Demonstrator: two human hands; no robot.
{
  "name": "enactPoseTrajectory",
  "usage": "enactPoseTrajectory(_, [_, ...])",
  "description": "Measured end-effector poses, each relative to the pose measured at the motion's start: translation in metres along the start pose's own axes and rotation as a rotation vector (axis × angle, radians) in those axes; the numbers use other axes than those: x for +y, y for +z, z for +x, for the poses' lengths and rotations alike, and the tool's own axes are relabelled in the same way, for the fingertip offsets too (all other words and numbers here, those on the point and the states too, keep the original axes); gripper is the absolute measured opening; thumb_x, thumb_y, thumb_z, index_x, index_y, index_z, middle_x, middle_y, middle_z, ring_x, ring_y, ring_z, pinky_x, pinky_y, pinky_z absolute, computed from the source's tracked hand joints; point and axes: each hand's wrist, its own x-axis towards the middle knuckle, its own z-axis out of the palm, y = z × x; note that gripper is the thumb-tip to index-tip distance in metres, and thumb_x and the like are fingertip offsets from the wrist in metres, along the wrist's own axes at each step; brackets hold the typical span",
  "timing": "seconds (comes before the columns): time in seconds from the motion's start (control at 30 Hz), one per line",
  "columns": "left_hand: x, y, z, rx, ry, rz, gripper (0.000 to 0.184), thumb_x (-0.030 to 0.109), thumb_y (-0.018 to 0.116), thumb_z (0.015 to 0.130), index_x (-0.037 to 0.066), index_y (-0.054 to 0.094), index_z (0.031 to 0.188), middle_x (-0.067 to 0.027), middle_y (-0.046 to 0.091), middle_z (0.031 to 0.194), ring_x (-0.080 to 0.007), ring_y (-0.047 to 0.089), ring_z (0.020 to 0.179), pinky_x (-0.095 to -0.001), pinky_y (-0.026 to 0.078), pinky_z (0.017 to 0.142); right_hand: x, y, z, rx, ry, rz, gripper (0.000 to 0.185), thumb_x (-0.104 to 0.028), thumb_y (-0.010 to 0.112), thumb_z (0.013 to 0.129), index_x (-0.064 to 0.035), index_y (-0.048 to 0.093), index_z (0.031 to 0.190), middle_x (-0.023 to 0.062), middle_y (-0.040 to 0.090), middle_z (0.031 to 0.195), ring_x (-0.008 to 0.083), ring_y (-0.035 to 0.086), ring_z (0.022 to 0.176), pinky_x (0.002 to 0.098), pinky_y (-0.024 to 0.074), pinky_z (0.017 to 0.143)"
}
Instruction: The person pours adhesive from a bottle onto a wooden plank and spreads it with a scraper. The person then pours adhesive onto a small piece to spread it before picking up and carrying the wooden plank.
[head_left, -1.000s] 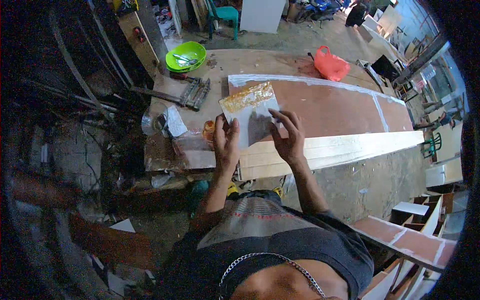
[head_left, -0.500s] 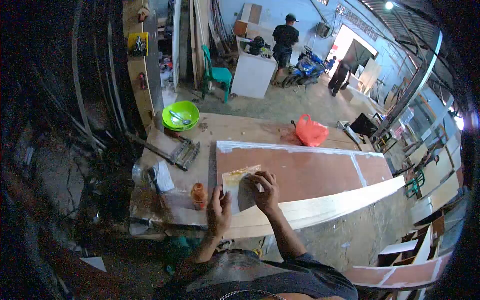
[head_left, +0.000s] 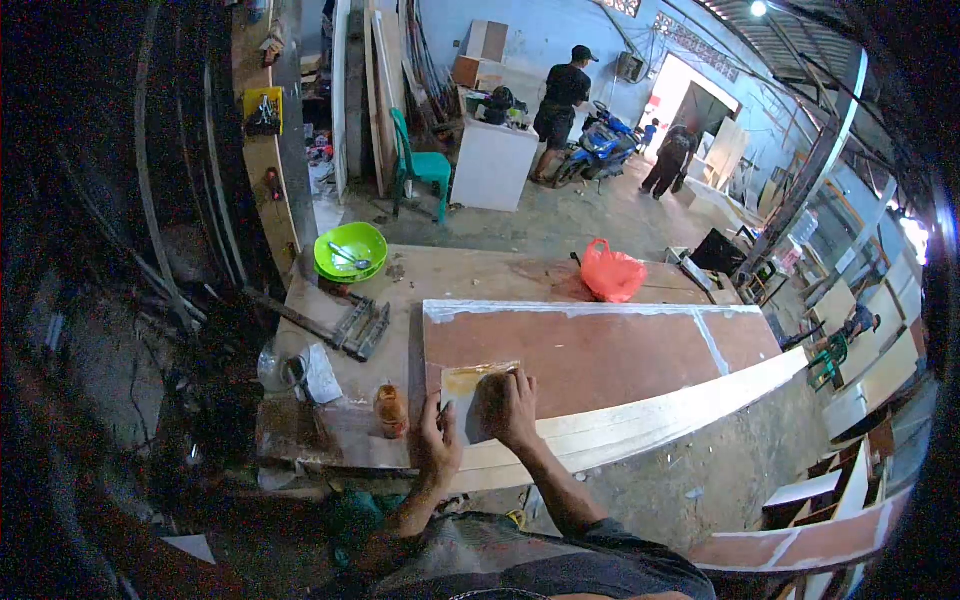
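Observation:
A small pale sheet (head_left: 459, 386) smeared with amber paste lies over the near left part of a reddish-brown panel (head_left: 580, 350) with white-filled edges. My left hand (head_left: 438, 440) is closed at the sheet's left edge, thumb and fingers pinching it. My right hand (head_left: 515, 408) is curled at the sheet's right side, fingertips pressed together near the amber smear; what they hold, if anything, is hidden. To the left of my left hand stands an open jar (head_left: 392, 412) with orange-brown contents.
On the wooden table (head_left: 450, 262) are a green bowl (head_left: 335, 266) with a spoon (head_left: 350, 258), a metal clamp (head_left: 355, 325), a white cloth or paper (head_left: 320, 373) and a red plastic bag (head_left: 612, 272). Beyond are a green chair (head_left: 428, 168), a blue motorbike (head_left: 600, 145) and several people.
My right hand has moved slightly left and down, and its fingers have curled from a looser pose. My left hand stays by the sheet's left edge. The camera view has shifted a little.

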Motion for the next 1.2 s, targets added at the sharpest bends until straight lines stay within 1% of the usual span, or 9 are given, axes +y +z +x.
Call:
enactPoseTrajectory(0.07, [-0.006,0.009,-0.007,0.158,-0.041,-0.114,0.04,0.026,0.056,0.101,-0.006,0.053,0.126,-0.021,0.067,0.097,-0.0303,0.066,0.09,-0.0395,0.051,0.079,-0.008,-0.002,0.0,0.015,-0.011,0.027,0.045,-0.015,0.072,0.071,-0.0045,0.054,0.112,0.0183,0.052,0.11,0.0411,0.049,0.103,0.0495,0.0392,0.089])
enactPoseTrajectory(0.27, [-0.012,0.006,-0.008,0.049,-0.166,-0.164,0.041,0.024,0.057,0.101,-0.006,0.052,0.128,-0.0204,0.066,0.106,-0.0268,0.065,0.099,-0.0367,0.05,0.086,-0.016,-0.011,-0.005,-0.055,0.035,0.121,0.04,-0.012,0.07,0.074,-0.0053,0.056,0.112,0.017,0.053,0.11,0.0389,0.05,0.103,0.0484,0.0396,0.089])
enactPoseTrajectory(0.37, [-0.012,0.014,-0.013,0.095,-0.233,-0.391,0.041,0.024,0.057,0.102,-0.006,0.052,0.13,-0.0194,0.064,0.115,-0.0263,0.064,0.107,-0.0353,0.049,0.091,-0.012,-0.008,-0.011,-0.027,0.045,0.106,0.042,-0.011,0.073,0.072,-0.006,0.058,0.112,0.0163,0.055,0.109,0.0392,0.052,0.102,0.0485,0.0407,0.087])
enactPoseTrajectory(0.5, [-0.024,0.021,-0.016,0.149,-0.185,-0.336,0.043,0.025,0.056,0.102,-0.005,0.051,0.132,-0.0187,0.062,0.12,-0.0269,0.063,0.11,-0.0358,0.049,0.092,-0.011,-0.007,-0.012,0.015,0.043,0.217,0.048,-0.01,0.077,0.069,-0.0066,0.059,0.113,0.0159,0.058,0.11,0.0384,0.056,0.101,0.0471,0.0459,0.085])
enactPoseTrajectory(0.7, [-0.025,0.023,-0.015,0.256,-0.09,-0.24,0.039,0.024,0.056,0.102,-0.004,0.053,0.129,-0.018,0.063,0.118,-0.0304,0.063,0.105,-0.0389,0.049,0.092,-0.028,-0.011,-0.018,0.08,0.075,0.246,0.048,-0.008,0.081,0.073,-0.0068,0.06,0.117,0.0163,0.062,0.112,0.0358,0.063,0.1,0.0428,0.0538,0.084])
enactPoseTrajectory(0.8, [-0.001,0.001,-0.009,0.036,-0.174,-0.084,0.034,0.023,0.055,0.102,-0.002,0.055,0.125,-0.0173,0.064,0.112,-0.0298,0.063,0.101,-0.0384,0.049,0.089,-0.029,-0.004,-0.023,0.146,0.095,0.236,0.048,-0.009,0.081,0.077,-0.0066,0.06,0.119,0.0163,0.062,0.11,0.0355,0.064,0.099,0.0426,0.0543,0.082])
enactPoseTrajectory(0.9, [0.003,0.005,-0.012,0.029,-0.233,-0.218,0.03,0.024,0.054,0.101,-0.001,0.057,0.119,-0.0175,0.065,0.102,-0.0286,0.063,0.093,-0.0377,0.049,0.084,-0.031,-0.002,-0.025,0.202,0.088,0.289,0.049,-0.009,0.082,0.076,-0.0054,0.059,0.119,0.0164,0.062,0.11,0.0346,0.064,0.096,0.0406,0.0547,0.079])
enactPoseTrajectory(0.97, [0.001,0.013,-0.015,0.195,-0.251,-0.346,0.029,0.025,0.055,0.1,-0.001,0.058,0.113,-0.018,0.064,0.094,-0.0279,0.063,0.087,-0.0383,0.049,0.081,-0.032,0.008,-0.029,0.273,0.265,0.565,0.055,-0.005,0.076,0.075,-0.0068,0.056,0.127,0.0141,0.062,0.109,0.0351,0.06,0.1,0.0437,0.0512,0.085])
enactPoseTrajectory(1.2, [-0.017,0.006,-0.018,0.087,-0.171,-0.101,0.031,0.026,0.055,0.101,-0.001,0.058,0.114,-0.0172,0.065,0.092,-0.0281,0.063,0.085,-0.0387,0.048,0.077,-0.034,-0.01,-0.018,0.067,0.087,0.275,0.05,-0.004,0.075,0.076,-0.0105,0.067,0.126,0.0109,0.065,0.101,0.0283,0.063,0.094,0.035,0.0518,0.083])
